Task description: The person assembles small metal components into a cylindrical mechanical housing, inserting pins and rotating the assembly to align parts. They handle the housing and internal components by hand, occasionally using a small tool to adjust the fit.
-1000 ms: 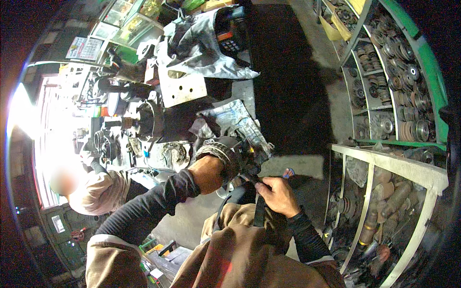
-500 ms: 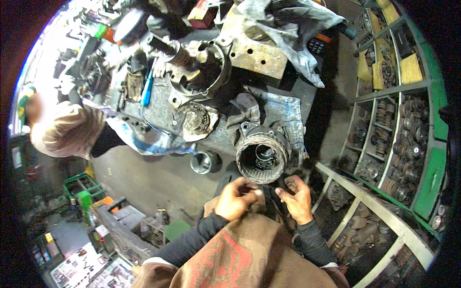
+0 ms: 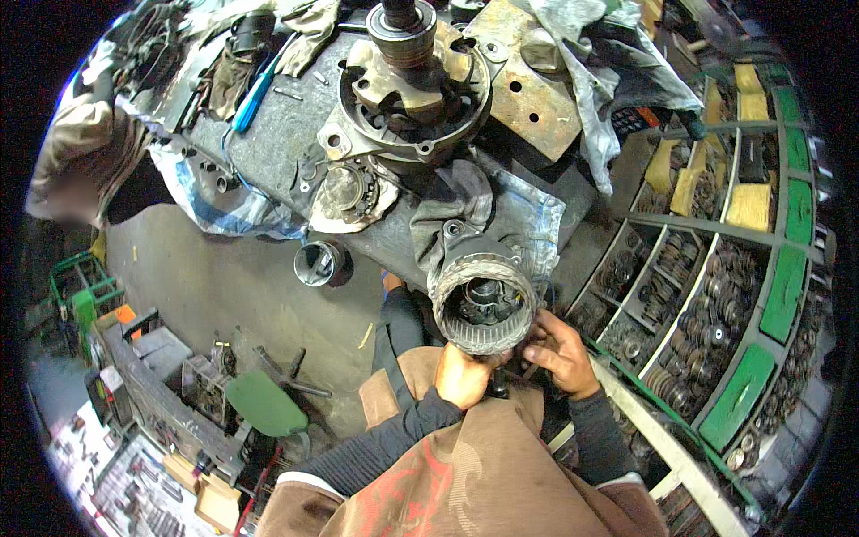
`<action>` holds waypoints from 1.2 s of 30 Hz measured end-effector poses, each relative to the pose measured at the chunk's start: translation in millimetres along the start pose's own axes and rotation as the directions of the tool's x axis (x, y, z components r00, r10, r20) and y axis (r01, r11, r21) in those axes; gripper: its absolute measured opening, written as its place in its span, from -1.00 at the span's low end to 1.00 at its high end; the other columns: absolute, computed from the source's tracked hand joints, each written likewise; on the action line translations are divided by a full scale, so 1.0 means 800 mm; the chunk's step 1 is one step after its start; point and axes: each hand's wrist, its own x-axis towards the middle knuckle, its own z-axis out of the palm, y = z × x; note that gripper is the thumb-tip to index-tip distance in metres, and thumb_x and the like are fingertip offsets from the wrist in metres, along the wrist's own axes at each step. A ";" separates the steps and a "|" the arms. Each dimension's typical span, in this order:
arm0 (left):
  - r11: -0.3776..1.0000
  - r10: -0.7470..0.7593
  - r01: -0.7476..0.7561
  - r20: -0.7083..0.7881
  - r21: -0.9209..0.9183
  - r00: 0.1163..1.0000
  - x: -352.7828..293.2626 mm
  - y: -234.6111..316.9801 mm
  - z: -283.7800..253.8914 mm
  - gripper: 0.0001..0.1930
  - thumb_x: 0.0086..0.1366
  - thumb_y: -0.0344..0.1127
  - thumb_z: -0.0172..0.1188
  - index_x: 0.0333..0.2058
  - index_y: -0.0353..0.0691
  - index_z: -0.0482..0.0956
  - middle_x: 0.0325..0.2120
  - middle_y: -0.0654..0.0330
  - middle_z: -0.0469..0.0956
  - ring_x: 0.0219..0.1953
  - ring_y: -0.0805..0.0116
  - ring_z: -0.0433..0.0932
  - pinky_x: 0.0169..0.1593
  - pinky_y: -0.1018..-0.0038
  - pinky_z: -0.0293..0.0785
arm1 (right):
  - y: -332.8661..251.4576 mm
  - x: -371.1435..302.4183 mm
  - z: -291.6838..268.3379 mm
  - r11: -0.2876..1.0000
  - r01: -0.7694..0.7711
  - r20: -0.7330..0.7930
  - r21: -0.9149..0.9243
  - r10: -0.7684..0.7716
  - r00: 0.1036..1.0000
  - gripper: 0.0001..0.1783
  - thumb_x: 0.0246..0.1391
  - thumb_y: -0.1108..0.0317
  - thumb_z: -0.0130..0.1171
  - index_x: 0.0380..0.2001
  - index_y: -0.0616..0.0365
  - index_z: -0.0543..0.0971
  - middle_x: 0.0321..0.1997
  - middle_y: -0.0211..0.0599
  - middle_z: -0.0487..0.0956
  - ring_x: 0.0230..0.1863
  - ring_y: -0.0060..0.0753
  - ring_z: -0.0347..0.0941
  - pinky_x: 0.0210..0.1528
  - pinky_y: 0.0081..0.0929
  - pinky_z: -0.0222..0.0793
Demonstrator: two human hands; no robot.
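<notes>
A greasy cylindrical metal housing point(image 3: 484, 339) with a ribbed inner wall stands at the table's near edge, its open mouth tilted toward me. Metal parts show deep inside it. My left hand point(image 3: 463, 377) reaches beneath the lower rim, and the housing hides its fingers. Beside the lower right of the rim is my right hand point(image 3: 565, 358), its fingers bent in and the thumb close to them. Anything between those fingertips is too dark and small to make out. Grey cloth point(image 3: 456, 201) lies behind the housing.
A larger flanged housing with a shaft point(image 3: 407, 98) stands farther back, beside a drilled metal block point(image 3: 510, 76). A geared part point(image 3: 349, 190) rests on paper, near a blue-handled screwdriver point(image 3: 255, 97). Below the table edge is a metal can point(image 3: 318, 263). Parts shelves point(image 3: 716, 219) flank the right. Another person point(image 3: 85, 152) is at left.
My view has shifted. The left hand has gone from a pinch in front of the housing to under its rim. The right hand has come closer to the housing's side.
</notes>
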 end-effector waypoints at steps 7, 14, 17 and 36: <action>0.999 -0.026 0.022 -0.149 -0.030 0.989 -0.015 -0.013 0.022 -0.73 0.32 -0.54 0.30 0.00 -0.33 0.68 -0.10 0.15 0.73 -0.06 0.33 0.65 0.07 0.35 0.54 | 0.011 0.081 -0.050 0.860 0.217 0.512 -0.462 0.059 0.857 -0.68 0.14 0.25 0.43 -0.12 0.22 0.68 -0.27 -0.16 0.72 -0.25 -0.25 0.67 -0.16 -0.29 0.57; 0.993 -0.088 0.068 -0.232 -0.092 0.969 -0.021 -0.022 0.038 -0.71 0.33 -0.60 0.29 0.02 -0.32 0.68 -0.08 0.22 0.71 -0.06 0.39 0.61 0.07 0.39 0.52 | -0.028 0.085 -0.042 0.529 0.457 0.544 -0.715 0.012 0.839 -0.66 0.01 0.26 0.29 -0.16 0.23 0.68 -0.26 0.14 0.68 -0.18 0.30 0.62 -0.10 0.09 0.55; 0.995 -0.077 0.056 -0.265 -0.083 0.961 -0.022 -0.011 0.040 -0.71 0.31 -0.59 0.28 0.00 -0.32 0.69 -0.07 0.19 0.73 -0.04 0.36 0.63 0.10 0.36 0.52 | -0.024 0.083 -0.043 0.600 0.447 0.542 -0.664 -0.026 0.840 -0.64 0.01 0.30 0.31 -0.10 0.20 0.69 -0.21 0.11 0.70 -0.15 0.27 0.64 -0.07 0.01 0.57; 0.998 -0.045 0.023 -0.384 -0.060 0.922 -0.020 -0.009 0.047 -0.79 0.25 -0.54 0.20 -0.17 -0.34 0.74 -0.36 0.14 0.77 -0.30 0.39 0.70 -0.16 0.38 0.58 | -0.024 0.086 -0.056 0.407 0.548 0.576 -0.731 -0.062 0.815 -0.79 -0.01 0.34 0.24 -0.32 0.24 0.64 -0.35 0.09 0.64 -0.29 0.25 0.60 -0.21 0.10 0.53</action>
